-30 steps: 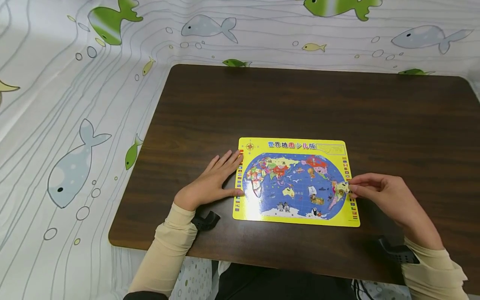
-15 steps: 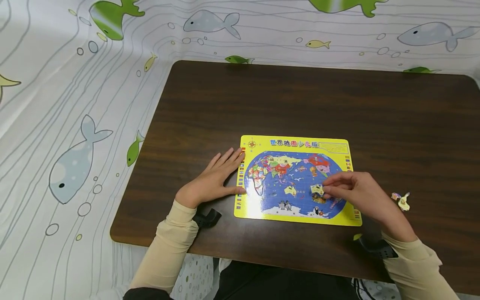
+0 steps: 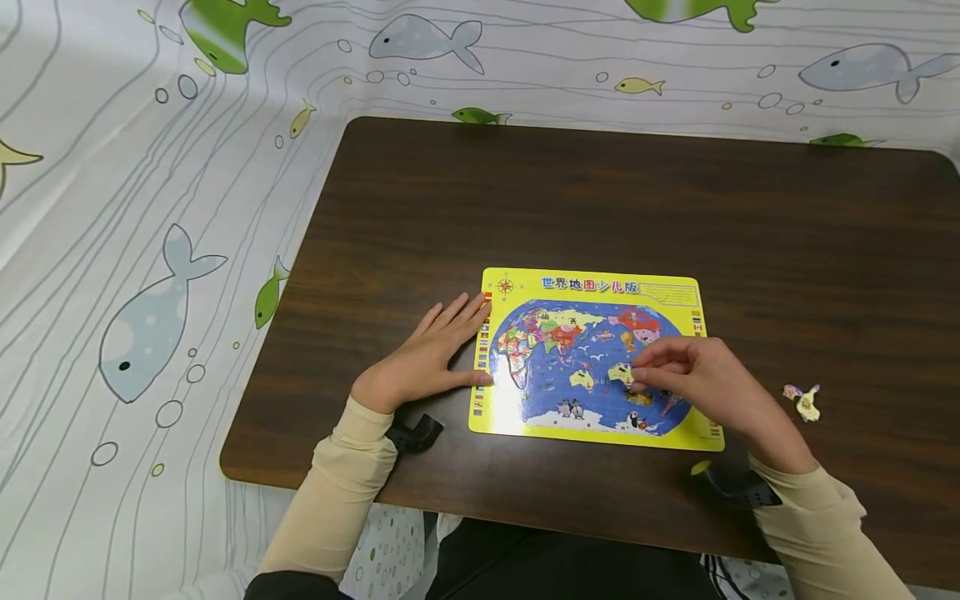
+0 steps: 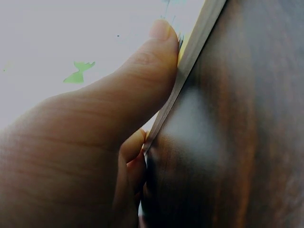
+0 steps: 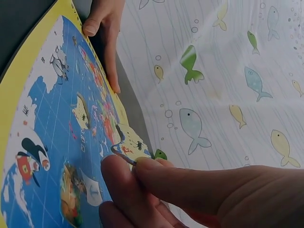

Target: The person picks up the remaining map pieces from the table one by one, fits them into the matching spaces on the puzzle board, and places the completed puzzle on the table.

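A world map puzzle board (image 3: 596, 425) with a yellow border lies flat on the dark table. My right hand (image 3: 697, 383) pinches a pale yellow puzzle piece (image 3: 619, 373) between thumb and fingers, above the right-centre of the map. In the right wrist view the piece (image 5: 133, 141) is tilted and apart from the board. To its left is a similar pale yellow Australia shape (image 3: 581, 380), which looks recessed in the right wrist view. My left hand (image 3: 426, 357) rests at the board's left edge, fingers spread and straight; its thumb (image 4: 161, 57) touches that edge in the left wrist view.
A loose yellow and pinkish puzzle piece or pieces (image 3: 807, 403) lie on the table (image 3: 525, 192) to the right of the board. White fish-print cloth (image 3: 150, 283) hangs behind and left of the table. The table's front edge runs close to the person's body.
My right hand has moved left from the board's right edge over the map, carrying the pale yellow piece. The loose pieces at the right have come into sight. My left hand stays put.
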Available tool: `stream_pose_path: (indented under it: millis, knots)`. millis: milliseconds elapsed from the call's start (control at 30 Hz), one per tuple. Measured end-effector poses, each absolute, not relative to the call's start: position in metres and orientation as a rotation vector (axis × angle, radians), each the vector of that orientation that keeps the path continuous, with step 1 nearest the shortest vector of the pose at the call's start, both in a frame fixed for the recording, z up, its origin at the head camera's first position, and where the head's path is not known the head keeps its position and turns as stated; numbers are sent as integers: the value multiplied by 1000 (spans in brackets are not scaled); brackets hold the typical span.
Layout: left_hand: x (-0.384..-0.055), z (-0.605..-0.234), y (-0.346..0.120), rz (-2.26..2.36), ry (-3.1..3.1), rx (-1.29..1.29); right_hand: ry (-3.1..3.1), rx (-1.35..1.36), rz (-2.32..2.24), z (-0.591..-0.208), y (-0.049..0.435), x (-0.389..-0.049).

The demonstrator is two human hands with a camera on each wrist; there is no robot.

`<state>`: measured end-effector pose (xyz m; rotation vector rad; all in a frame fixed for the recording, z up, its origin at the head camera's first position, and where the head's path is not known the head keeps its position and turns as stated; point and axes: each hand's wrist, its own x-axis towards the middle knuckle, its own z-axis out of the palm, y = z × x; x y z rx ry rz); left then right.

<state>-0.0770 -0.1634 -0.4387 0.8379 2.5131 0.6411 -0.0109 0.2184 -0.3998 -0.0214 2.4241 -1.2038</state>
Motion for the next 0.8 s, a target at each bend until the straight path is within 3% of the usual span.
stream_pose_path:
  millis: [800]
  knots:
    - [-78, -440, -164, 635, 2523, 858, 2359, -71, -1214, -406, 191, -20]
